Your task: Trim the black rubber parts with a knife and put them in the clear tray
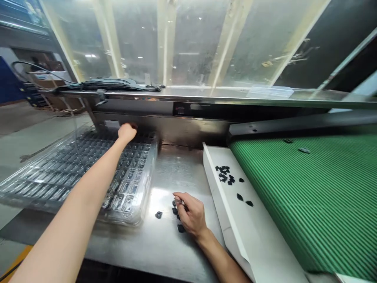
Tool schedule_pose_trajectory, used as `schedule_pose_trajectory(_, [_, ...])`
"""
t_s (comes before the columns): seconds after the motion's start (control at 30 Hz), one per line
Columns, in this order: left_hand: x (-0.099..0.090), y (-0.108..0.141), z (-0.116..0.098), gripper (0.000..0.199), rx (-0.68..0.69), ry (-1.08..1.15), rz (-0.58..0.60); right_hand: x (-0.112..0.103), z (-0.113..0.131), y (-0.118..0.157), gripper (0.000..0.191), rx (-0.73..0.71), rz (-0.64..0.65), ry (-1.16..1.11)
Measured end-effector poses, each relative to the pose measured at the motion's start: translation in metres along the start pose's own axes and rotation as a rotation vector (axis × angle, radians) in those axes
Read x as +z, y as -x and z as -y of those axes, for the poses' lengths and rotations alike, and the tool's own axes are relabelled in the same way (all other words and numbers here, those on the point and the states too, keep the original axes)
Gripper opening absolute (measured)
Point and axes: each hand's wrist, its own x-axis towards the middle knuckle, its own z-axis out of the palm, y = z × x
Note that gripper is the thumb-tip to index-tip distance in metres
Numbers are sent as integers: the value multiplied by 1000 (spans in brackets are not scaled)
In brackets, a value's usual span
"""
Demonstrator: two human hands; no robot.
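My left hand reaches over the far edge of a clear plastic tray with rows of small pockets. Its fingers are curled closed, and what they hold, if anything, is hidden behind the hand. Dark parts sit in many of the tray's right-hand pockets. Low over the steel table, my right hand is closed, with a small black part showing partly between its fingers. Beside and under that hand lie several more black parts. Another black part, with holes through it, rests alone to the left.
A white trough with several black pieces runs along the right, next to a green ribbed conveyor belt carrying two small pieces. A steel shelf crosses behind, holding a dark stack and a clear lid.
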Motion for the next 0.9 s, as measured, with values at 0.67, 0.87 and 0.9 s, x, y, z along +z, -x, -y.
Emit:
schedule_pose_trajectory(0.67, [65,175,-304,31,1338,-228,525,19,-13,10,17,-168,173,424])
schedule_pose_trajectory(0.87, [99,178,-330,28,1338,-315,700,21,-6,7,17,-224,171,421])
schedule_pose_trajectory(0.9, [105,180,-332,27,1332,-350,749,23,-5,7,18,-244,178,411])
